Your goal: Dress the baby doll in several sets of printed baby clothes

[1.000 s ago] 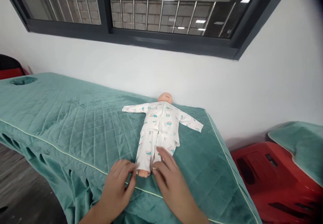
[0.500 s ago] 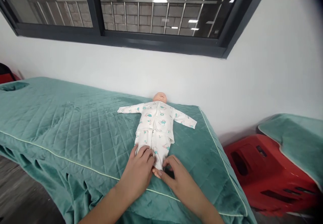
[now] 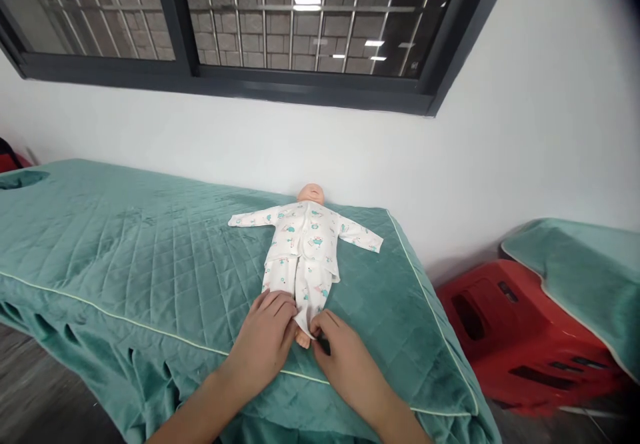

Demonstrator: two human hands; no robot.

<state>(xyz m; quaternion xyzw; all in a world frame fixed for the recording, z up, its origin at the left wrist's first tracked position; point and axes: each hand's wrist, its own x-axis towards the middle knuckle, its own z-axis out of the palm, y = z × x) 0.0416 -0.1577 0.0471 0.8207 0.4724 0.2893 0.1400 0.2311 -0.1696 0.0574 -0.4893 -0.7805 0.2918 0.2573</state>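
A baby doll (image 3: 311,194) lies on its back, arms spread, its head toward the wall. It wears a white printed jacket (image 3: 305,234) and matching trousers (image 3: 311,284). My right hand (image 3: 343,357) pinches the cuff of the trouser leg on the right and draws it out to a point. Below that cuff a bare doll foot (image 3: 302,339) shows. My left hand (image 3: 266,334) lies over the other trouser leg, its fingers curled at the inner edge of the right-hand cuff. It covers the doll's other foot.
The doll lies on a bed with a quilted green cover (image 3: 150,251), close to its right end. Behind stand a white wall (image 3: 250,137) and a dark-framed window (image 3: 300,91). To the right is a red plastic chair (image 3: 530,337) with a green cloth (image 3: 580,264) over it.
My right hand has shifted slightly up and left, and the cuff is now stretched between my hands. More of the foot shows below it. The view has turned a little.
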